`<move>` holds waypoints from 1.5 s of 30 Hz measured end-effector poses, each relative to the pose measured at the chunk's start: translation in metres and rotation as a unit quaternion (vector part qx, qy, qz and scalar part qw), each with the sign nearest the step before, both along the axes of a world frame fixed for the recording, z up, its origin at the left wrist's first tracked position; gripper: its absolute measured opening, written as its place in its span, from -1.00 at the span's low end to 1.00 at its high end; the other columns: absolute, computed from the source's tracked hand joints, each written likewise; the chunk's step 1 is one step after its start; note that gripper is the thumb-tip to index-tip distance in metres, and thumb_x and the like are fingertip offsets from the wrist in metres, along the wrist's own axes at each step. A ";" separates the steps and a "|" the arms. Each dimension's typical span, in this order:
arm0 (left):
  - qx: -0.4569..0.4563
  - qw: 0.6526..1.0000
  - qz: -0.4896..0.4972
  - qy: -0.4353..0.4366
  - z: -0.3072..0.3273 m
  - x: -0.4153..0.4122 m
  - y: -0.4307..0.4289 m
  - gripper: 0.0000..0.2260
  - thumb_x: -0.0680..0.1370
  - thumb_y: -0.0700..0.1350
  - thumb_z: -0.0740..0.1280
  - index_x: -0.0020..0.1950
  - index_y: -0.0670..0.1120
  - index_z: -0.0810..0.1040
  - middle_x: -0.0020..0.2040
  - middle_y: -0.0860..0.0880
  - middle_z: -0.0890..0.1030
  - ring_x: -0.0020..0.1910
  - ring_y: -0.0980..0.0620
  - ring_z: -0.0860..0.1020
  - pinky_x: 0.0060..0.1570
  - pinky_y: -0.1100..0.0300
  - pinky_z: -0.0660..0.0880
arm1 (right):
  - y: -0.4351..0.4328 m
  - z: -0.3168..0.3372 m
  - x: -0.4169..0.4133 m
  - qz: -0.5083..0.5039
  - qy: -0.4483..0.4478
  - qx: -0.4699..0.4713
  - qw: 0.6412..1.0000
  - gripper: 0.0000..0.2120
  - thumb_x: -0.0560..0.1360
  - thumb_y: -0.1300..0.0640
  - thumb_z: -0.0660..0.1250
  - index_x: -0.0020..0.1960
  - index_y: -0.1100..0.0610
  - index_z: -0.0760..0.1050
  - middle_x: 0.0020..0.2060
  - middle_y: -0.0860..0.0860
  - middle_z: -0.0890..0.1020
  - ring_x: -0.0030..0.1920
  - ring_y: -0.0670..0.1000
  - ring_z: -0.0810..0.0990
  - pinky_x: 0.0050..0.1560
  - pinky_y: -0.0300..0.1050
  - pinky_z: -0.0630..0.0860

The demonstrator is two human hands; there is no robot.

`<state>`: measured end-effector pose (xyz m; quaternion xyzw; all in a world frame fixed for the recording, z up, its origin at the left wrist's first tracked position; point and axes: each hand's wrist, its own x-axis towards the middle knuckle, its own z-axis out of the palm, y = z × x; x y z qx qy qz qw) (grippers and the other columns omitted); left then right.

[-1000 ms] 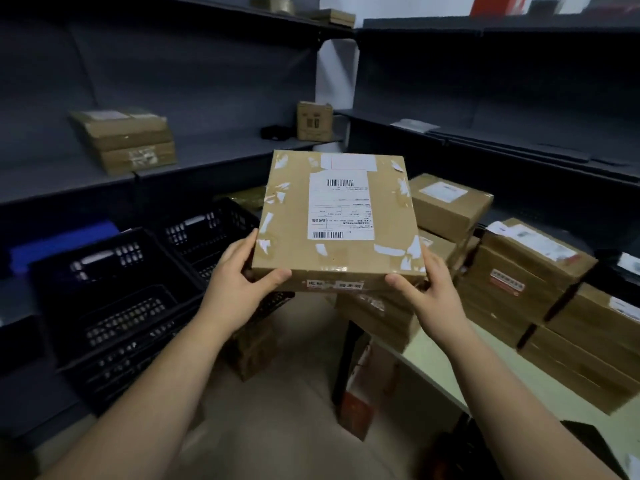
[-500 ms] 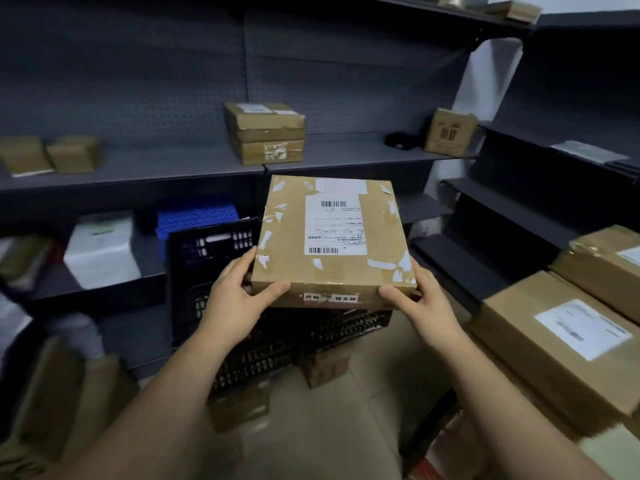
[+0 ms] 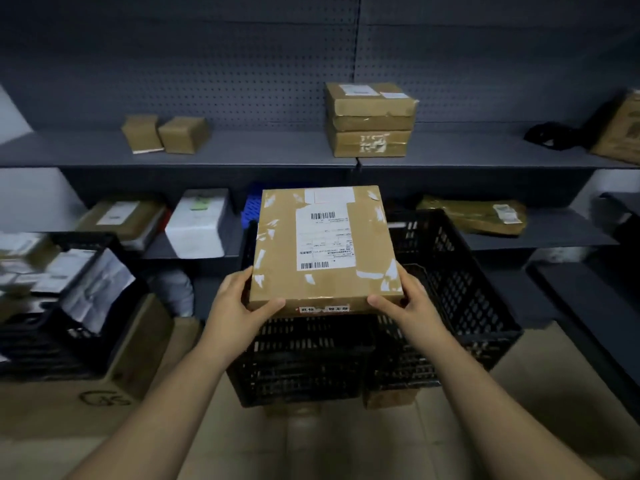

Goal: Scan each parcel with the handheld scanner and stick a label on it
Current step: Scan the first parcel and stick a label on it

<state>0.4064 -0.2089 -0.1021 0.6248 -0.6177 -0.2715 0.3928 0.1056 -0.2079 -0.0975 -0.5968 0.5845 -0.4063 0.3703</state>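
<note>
The parcel (image 3: 322, 247), a flat brown box with patches of clear tape, is held up in the air over the black crate (image 3: 460, 299), its top face tilted toward the camera. The left hand (image 3: 235, 306) grips its near left corner, thumb on top and fingers underneath. The right hand (image 3: 408, 306) grips the near right corner the same way. Neither hand is free.

A white shipping label (image 3: 323, 240) with two barcodes is stuck to the top of the parcel. Just above it sits a smaller, plain white sticker (image 3: 332, 195). A strip with red print runs along the near edge.

No scanner is in view, so whether this parcel has been scanned cannot be told. The label and sticker suggest its sticking step is done, and it may be on its way into the crate or onto the shelf (image 3: 242, 150). It could equally be one just picked up for scanning.

Plenty of work seems to be left. On the shelf stand a stack of boxes (image 3: 370, 119) and two small boxes (image 3: 166, 133). The level below holds a white parcel (image 3: 199, 223) and more packets. Some of these carry labels, and the two small boxes show none from here. Which have been scanned cannot be judged. To scan anything, one hand must first let go of this parcel.
</note>
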 end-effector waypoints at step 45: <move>0.278 0.945 0.165 0.043 -0.264 0.020 -0.246 -0.45 0.43 -0.27 0.51 0.39 -0.10 0.45 0.28 -0.08 0.55 0.26 -0.07 0.52 0.29 0.05 0.44 | -0.261 -0.280 0.110 -0.097 -0.122 0.333 0.930 -0.28 0.55 0.41 0.30 0.59 0.05 0.09 0.44 -0.06 0.31 0.45 -0.05 0.26 0.31 -0.17 0.30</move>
